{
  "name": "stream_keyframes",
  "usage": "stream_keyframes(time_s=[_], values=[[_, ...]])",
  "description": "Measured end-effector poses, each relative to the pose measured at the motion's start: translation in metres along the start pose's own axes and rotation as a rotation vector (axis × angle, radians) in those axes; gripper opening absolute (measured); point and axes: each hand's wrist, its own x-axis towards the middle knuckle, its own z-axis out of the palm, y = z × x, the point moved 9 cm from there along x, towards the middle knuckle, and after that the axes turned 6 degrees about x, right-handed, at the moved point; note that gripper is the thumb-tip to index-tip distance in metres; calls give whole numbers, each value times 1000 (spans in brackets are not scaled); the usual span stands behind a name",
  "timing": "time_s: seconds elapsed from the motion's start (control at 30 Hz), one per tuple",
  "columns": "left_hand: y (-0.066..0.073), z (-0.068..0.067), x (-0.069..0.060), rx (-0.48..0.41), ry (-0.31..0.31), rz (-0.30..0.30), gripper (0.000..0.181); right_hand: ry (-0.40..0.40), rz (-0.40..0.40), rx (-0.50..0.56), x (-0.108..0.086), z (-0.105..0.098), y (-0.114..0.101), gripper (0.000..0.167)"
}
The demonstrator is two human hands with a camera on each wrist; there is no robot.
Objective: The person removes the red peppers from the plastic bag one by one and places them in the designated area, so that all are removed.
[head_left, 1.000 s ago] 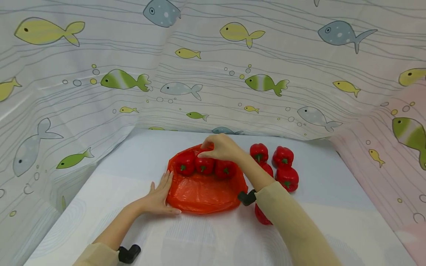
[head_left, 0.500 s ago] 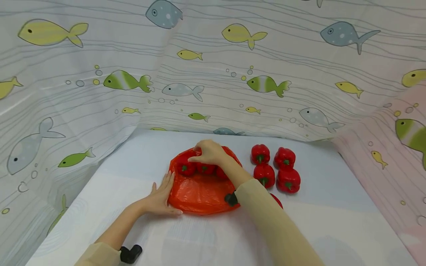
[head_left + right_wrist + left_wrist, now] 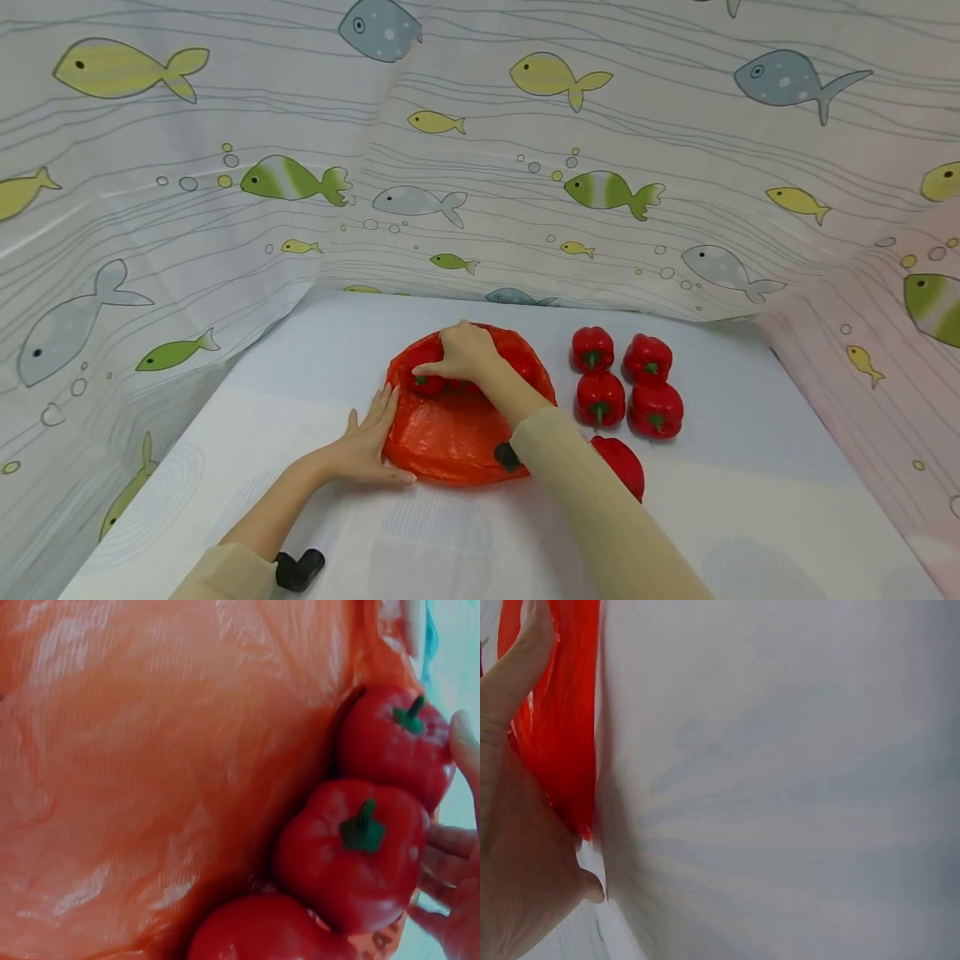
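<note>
Peppers are gleaming glossy red, green-stemmed | sitting in a row inside the orange bag | my left hand is touching its side, fingers straight | my right hand is touching them; whether gripping, I cannot tell

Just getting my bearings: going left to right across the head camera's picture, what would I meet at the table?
The person's bare left hand → open orange plastic bag → left pair of glossy rounded red bell peppers with green stems → right pair of red bell peppers.
</note>
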Motion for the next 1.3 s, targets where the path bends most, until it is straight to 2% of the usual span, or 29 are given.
stream_keyframes(time_s=[0.13, 0.3, 0.43, 0.8, 1.17, 1.3], values=[[0, 1, 1, -6, -8, -3, 130, -50, 37, -21, 3, 9, -2, 82], [-1, 2, 1, 6, -8, 4, 130, -84, 104, 40, 5, 17, 1, 92], [-1, 4, 1, 9, -11, 10, 130, -101, 127, 69, 5, 21, 2, 95], [0, 3, 0, 1, -21, 1, 129, -118, 114, 32, 5, 26, -3, 93], [1, 2, -1, 3, -23, -1, 129, -164, 113, 70, 4, 33, -3, 94], [2, 2, -2, 1, -24, 2, 129, -145, 106, 57, 3, 31, -4, 91]])
